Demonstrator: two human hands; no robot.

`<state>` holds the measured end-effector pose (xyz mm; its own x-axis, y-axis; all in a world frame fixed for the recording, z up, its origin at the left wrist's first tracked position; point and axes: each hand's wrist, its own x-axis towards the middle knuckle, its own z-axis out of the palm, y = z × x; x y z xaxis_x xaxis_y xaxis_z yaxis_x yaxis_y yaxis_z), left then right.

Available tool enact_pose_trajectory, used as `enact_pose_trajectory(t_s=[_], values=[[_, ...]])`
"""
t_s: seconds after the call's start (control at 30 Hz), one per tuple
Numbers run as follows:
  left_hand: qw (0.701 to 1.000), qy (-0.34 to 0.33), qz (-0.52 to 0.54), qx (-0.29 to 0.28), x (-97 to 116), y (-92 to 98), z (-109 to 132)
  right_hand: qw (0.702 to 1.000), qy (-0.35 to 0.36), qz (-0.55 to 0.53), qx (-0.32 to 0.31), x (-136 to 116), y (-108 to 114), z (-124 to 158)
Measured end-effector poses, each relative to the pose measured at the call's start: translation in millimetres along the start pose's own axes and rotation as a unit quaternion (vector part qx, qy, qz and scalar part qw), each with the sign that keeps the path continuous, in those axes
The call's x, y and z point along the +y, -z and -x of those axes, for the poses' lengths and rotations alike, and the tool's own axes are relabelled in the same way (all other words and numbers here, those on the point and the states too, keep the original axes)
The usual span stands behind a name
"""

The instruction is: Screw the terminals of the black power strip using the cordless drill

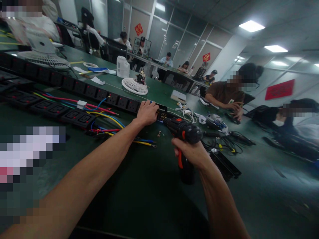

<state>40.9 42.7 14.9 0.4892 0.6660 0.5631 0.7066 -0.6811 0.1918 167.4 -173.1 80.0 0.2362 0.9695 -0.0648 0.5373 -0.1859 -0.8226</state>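
Observation:
My right hand [190,151] is wrapped round the grip of a black and orange cordless drill [183,129]. The drill's tip points left, at the terminal end [163,116] of a long black power strip [92,90]. Whether the bit touches a screw there I cannot tell. My left hand [147,113] lies over that same end of the strip, its fingers curled over the top edge. Below the strip run red, blue and yellow wires [107,114], some with bare ring ends. A few small screws [159,134] lie on the green table near the drill.
Black socket modules [72,116] lie at the left. Behind the strip are a white fan grille [134,86], a white plastic housing [123,67] and a white box [178,96]. Cables [224,142] and a black tray [225,164] are at the right. People sit around the tables.

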Motion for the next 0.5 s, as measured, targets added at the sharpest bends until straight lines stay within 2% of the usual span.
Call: enact_pose_trajectory(t_s=[0.5], values=[[1.000,-0.005,-0.005,0.007,-0.3,-0.8,0.1,1.000,-0.015,0.011,0.002,-8.3,-0.6,2.8]])
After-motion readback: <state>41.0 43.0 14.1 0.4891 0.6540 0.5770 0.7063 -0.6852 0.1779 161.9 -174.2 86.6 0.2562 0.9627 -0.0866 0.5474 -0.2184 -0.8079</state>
